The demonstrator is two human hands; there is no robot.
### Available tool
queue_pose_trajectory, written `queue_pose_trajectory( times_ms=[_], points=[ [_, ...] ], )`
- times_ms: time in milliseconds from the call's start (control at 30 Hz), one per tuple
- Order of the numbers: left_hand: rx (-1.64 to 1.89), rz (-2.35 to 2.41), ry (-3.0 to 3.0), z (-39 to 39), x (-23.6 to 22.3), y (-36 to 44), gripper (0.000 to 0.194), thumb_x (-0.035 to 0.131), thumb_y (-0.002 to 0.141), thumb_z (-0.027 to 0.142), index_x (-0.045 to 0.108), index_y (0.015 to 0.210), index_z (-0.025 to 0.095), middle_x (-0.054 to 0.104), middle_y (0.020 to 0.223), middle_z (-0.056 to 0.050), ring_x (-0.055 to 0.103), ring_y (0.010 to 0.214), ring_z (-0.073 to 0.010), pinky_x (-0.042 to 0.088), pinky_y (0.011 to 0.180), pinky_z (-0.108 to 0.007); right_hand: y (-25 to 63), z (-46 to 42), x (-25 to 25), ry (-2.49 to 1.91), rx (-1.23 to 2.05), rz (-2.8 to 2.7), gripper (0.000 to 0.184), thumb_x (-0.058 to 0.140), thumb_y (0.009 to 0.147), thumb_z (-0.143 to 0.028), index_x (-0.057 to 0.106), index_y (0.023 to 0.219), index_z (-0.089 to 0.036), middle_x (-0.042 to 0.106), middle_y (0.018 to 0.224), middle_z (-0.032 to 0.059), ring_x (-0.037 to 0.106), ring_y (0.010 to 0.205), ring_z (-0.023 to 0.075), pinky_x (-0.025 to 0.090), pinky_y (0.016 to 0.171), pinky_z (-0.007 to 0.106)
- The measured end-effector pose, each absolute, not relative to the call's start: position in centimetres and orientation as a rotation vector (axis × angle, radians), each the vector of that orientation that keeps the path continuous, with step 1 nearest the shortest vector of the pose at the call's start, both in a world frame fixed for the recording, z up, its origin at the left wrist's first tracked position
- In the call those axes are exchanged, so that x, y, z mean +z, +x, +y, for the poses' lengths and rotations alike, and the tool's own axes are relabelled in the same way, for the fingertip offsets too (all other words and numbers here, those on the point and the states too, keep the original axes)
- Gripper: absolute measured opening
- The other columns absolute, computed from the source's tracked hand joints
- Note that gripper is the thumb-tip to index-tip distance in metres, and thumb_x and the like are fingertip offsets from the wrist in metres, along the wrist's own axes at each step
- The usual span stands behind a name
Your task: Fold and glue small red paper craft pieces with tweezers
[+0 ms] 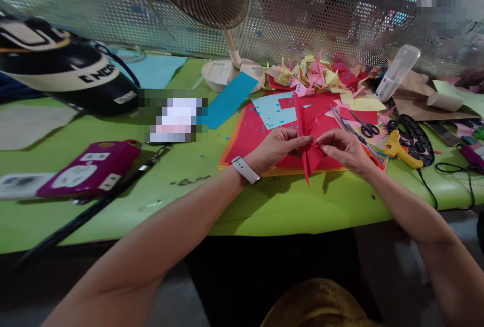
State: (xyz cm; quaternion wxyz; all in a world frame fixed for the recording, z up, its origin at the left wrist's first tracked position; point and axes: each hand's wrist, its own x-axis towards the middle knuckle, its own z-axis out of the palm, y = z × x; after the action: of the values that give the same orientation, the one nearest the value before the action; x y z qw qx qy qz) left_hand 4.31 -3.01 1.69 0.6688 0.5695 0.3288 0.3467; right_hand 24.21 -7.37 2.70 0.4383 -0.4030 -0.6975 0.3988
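My left hand (278,148), with a white band on its wrist, pinches a folded piece of red paper (309,161) between thumb and fingers. From the other side my right hand (342,149) has its thumb and fingertips closed at the paper's right edge. The folded paper stands upright, one point rising above my hands and another hanging below. Beneath it lie several red and orange sheets (251,138), with a pale blue sheet (270,112) on them, sprinkled with small blue bits.
Behind the sheets is a heap of folded pink and yellow paper (315,72). Scissors (367,124), a yellow glue gun (401,150) and a clear bottle (399,72) lie to the right. A fan (227,72), purple power strip (91,168) and black bag (75,72) occupy the left and back.
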Motion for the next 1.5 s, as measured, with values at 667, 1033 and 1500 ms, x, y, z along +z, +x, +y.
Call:
queue_pose_trajectory(
  times_ms=[667, 1033, 1500],
  points=[
    [0.773, 0.621, 1.2, -2.9, 1.0, 4.1, 0.033, 0.07, 0.071, 0.047, 0.062, 0.066, 0.015, 0.063, 0.061, -0.001, 0.059, 0.058, -0.0128, 0.052, 0.061, -0.027, 24.1, -7.4, 3.1, -1.125, 1.153, -1.873, 0.025, 0.053, 0.085, -0.043, 0.047, 0.076, -0.021, 0.045, 0.06, -0.0058, 0.043, 0.053, 0.0079, 0.035, 0.051, 0.022],
    [0.766, 0.591, 1.314, -3.1, 1.1, 4.1, 0.021, 0.076, 0.066, 0.033, 0.065, 0.065, 0.015, 0.063, 0.063, 0.001, 0.056, 0.06, -0.0099, 0.048, 0.064, -0.024, 24.1, -7.5, 3.1, -1.058, 1.061, -1.939, 0.019, 0.049, 0.087, -0.036, 0.049, 0.077, -0.02, 0.042, 0.063, -0.0056, 0.038, 0.055, 0.0078, 0.033, 0.052, 0.023],
    [0.773, 0.634, 1.459, -3.2, 0.9, 4.3, 0.034, 0.078, 0.069, 0.042, 0.06, 0.062, 0.015, 0.058, 0.059, 0.002, 0.052, 0.057, -0.0094, 0.044, 0.058, -0.023, 24.0, -7.4, 3.2, -1.145, 1.203, -1.9, 0.025, 0.049, 0.086, -0.043, 0.049, 0.077, -0.02, 0.044, 0.064, -0.0049, 0.042, 0.057, 0.0092, 0.034, 0.053, 0.023]
  ],
)
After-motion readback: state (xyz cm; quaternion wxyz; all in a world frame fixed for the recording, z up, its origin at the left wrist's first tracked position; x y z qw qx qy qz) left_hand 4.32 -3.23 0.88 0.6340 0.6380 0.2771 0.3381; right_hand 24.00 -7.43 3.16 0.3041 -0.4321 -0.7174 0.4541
